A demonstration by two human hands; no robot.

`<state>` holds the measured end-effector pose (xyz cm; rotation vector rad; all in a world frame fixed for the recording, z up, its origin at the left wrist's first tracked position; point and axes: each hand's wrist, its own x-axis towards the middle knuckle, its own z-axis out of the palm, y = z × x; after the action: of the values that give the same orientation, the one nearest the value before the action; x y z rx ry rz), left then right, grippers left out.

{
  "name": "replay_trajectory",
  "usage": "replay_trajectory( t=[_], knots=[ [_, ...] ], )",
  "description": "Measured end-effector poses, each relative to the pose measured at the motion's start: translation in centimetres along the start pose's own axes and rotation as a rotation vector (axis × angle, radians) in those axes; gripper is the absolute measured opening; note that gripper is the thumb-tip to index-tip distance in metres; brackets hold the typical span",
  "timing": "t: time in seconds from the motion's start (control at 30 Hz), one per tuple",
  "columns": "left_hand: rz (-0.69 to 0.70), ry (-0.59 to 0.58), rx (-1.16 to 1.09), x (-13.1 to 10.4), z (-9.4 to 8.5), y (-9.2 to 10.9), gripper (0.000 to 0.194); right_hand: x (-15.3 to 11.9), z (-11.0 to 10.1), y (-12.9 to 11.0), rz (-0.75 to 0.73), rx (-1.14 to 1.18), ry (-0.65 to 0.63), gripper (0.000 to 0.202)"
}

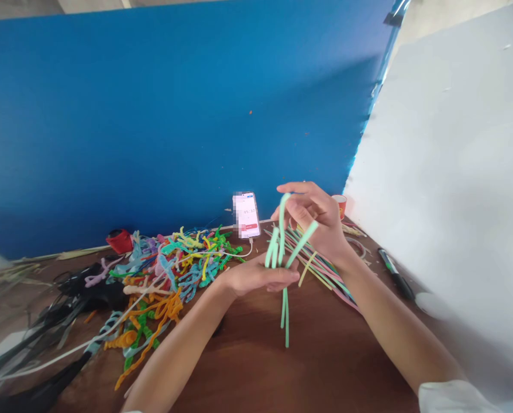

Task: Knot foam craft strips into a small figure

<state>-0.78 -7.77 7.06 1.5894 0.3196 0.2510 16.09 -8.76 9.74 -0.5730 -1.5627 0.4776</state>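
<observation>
Near the middle of the head view, my left hand [262, 276] is closed round several mint-green pipe cleaners [282, 244]. Their upper parts stick up above the fist, and two thin ends hang below it. My right hand [312, 212] is just above and to the right, thumb and fingers bent at the curved top of one mint-green stem. The index finger is stretched out over it. Whether the right fingertips pinch the stem is hard to tell.
Colourful twisted pipe cleaners [196, 258] are heaped at the left. A lit phone [246, 215] leans on the blue panel [174, 115]. Straight pipe cleaners [325, 269] lie behind my right hand. A marker [396, 274] and a red cup [341, 205] are at the right.
</observation>
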Motion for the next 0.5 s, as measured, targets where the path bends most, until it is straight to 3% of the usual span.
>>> replay_trajectory(
  t=[0.13,0.23,0.3,0.4,0.5],
  knots=[
    [0.198,0.35,-0.047,0.6,0.3,-0.3,0.034,0.5,-0.2,0.8,0.114,0.035,0.089,0.007],
    [0.339,0.597,-0.147,1.0,0.3,-0.3,0.032,0.6,-0.2,1.2,0.203,0.011,0.08,0.011],
    [0.42,0.709,-0.221,1.2,0.2,-0.3,0.034,0.6,-0.1,1.2,0.282,-0.024,-0.029,0.012],
    [0.494,0.785,-0.325,1.5,0.0,-0.4,0.038,0.4,0.4,0.8,0.409,-0.07,-0.277,0.008],
    [0.514,0.894,-0.437,1.7,-0.2,-0.5,0.038,0.2,0.7,0.6,0.409,-0.178,-0.351,0.013]
  ],
)
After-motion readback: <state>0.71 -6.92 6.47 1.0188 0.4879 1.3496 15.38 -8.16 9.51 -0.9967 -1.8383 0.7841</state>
